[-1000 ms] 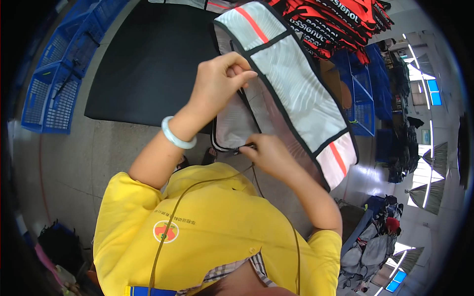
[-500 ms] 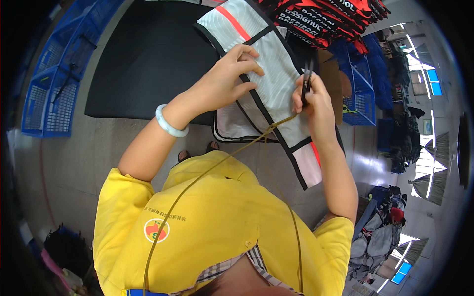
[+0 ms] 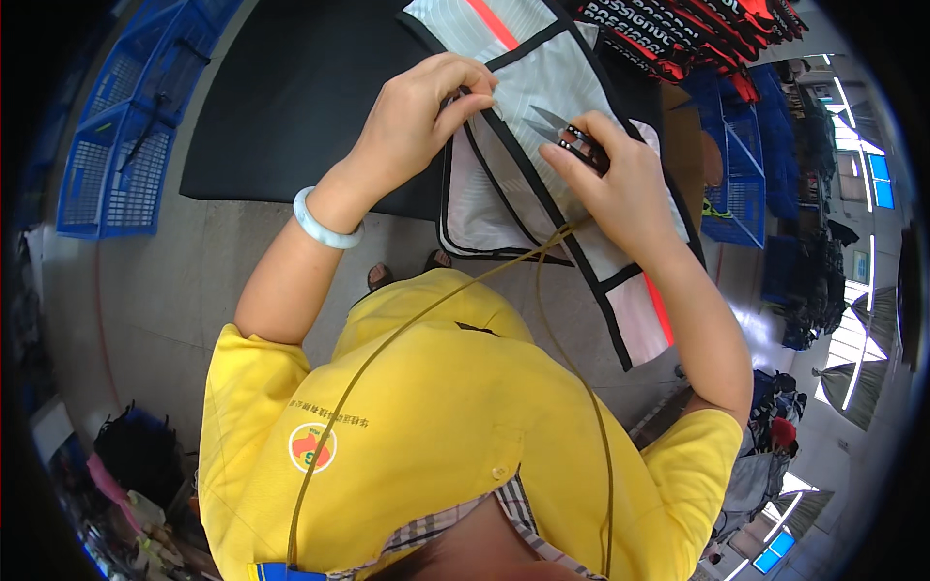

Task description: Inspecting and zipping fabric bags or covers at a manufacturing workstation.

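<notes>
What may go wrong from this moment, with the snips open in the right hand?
The open snips point toward the left hand, so a slip might cut it. They are also over the grey panel, so closing them too low could nick its fabric. The olive cord, which crosses the panel toward the right hand, might snag.

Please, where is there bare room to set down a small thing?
Bare: the black tabletop, between the blue crates and the left hand; also the grey floor between those crates and the left forearm. Crowded: further right, where the pale panel, the right hand with scissors and the red-and-black stack are close together.
</notes>
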`<state>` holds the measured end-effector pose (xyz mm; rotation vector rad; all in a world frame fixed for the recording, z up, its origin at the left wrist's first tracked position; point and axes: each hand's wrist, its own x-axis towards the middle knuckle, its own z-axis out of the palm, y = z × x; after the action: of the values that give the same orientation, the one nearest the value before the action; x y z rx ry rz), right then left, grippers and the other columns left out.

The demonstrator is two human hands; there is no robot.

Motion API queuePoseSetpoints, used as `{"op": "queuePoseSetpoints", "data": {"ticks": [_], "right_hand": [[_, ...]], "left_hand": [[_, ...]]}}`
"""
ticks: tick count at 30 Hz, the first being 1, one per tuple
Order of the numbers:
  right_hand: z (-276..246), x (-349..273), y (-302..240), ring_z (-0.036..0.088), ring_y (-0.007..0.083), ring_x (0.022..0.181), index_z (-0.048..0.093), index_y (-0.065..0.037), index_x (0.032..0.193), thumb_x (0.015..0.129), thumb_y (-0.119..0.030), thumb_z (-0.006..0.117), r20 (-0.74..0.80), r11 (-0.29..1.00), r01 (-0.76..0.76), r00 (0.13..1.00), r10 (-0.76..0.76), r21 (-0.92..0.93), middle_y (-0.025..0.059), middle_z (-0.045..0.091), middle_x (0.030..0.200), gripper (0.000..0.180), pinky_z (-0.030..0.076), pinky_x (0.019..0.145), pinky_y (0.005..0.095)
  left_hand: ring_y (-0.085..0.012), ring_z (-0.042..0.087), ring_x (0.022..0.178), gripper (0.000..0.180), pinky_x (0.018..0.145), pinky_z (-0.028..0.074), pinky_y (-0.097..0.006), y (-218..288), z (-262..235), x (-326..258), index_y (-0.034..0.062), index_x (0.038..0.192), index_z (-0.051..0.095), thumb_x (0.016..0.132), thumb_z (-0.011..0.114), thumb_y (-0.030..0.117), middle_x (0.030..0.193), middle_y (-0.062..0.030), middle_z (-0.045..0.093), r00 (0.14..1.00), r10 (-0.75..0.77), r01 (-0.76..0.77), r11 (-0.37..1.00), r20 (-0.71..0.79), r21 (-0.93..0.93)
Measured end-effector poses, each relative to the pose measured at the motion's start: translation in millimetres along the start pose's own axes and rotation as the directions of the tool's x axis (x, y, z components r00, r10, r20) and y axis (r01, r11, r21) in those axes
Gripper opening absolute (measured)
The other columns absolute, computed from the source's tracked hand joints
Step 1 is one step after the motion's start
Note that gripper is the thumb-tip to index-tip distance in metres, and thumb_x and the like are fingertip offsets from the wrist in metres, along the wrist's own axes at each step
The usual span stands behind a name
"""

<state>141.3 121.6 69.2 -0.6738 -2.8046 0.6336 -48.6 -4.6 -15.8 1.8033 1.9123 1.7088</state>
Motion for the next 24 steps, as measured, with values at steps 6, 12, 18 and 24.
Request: {"op": "queuePoseSetpoints", "data": {"ticks": [6, 12, 18, 24], "right_hand": [[17.0, 10.8, 16.0, 0.063, 0.0328, 0.055, 0.063, -0.006, 0.081, 0.086, -0.036, 0.069, -0.057, 0.941, 0.211, 0.971, -0.234, -0.266, 0.0132, 0.063, 0.061, 0.031, 0.048, 0.05, 0.0396], [16.4, 9.6, 16.2, 0.063, 0.0328, 0.054, 0.062, -0.006, 0.078, 0.086, -0.036, 0.069, -0.074, 0.94, 0.252, 0.959, -0.274, -0.229, 0.0122, 0.062, 0.059, 0.032, 0.049, 0.049, 0.0406], [17.9, 14.6, 15.5, 0.063, 0.0324, 0.055, 0.062, -0.006, 0.078, 0.085, -0.036, 0.07, -0.063, 0.925, 0.266, 0.954, -0.293, -0.271, 0.0116, 0.062, 0.058, 0.032, 0.049, 0.049, 0.0403], [22.6, 20.9, 11.6, 0.063, 0.0328, 0.055, 0.062, -0.006, 0.077, 0.086, -0.036, 0.07, -0.049, 0.931, 0.27, 0.956, -0.29, -0.246, 0.0117, 0.062, 0.058, 0.032, 0.049, 0.049, 0.0402]], "left_hand": [[-0.0286, 0.066, 0.087, 0.013, 0.076, 0.053, -0.033, 3.6, 4.8, -1.6, 0.0024, 0.094, 0.061, 0.085, 0.069, 0.006, 0.103, -0.0112, 0.066, 1.0, -0.02, 0.018, 0.997, -0.018, -0.071], [-0.0303, 0.064, 0.086, 0.011, 0.074, 0.052, -0.036, 9.8, 13.8, -1.5, 0.0028, 0.09, 0.057, 0.085, 0.067, 0.002, 0.121, -0.0117, 0.057, 1.0, 0.017, -0.019, 0.994, 0.021, 0.11], [-0.0296, 0.062, 0.088, 0.011, 0.075, 0.05, -0.037, 5.2, 10.2, 0.9, 0.0028, 0.088, 0.056, 0.084, 0.066, 0.0, 0.119, -0.011, 0.057, 0.997, 0.038, -0.041, 0.998, 0.062, 0.051], [-0.0306, 0.06, 0.089, 0.009, 0.077, 0.049, -0.037, 4.0, 11.3, 2.1, 0.0029, 0.087, 0.055, 0.085, 0.064, 0.001, 0.117, -0.0115, 0.058, 0.999, 0.039, -0.04, 0.999, 0.034, 0.031]]}}
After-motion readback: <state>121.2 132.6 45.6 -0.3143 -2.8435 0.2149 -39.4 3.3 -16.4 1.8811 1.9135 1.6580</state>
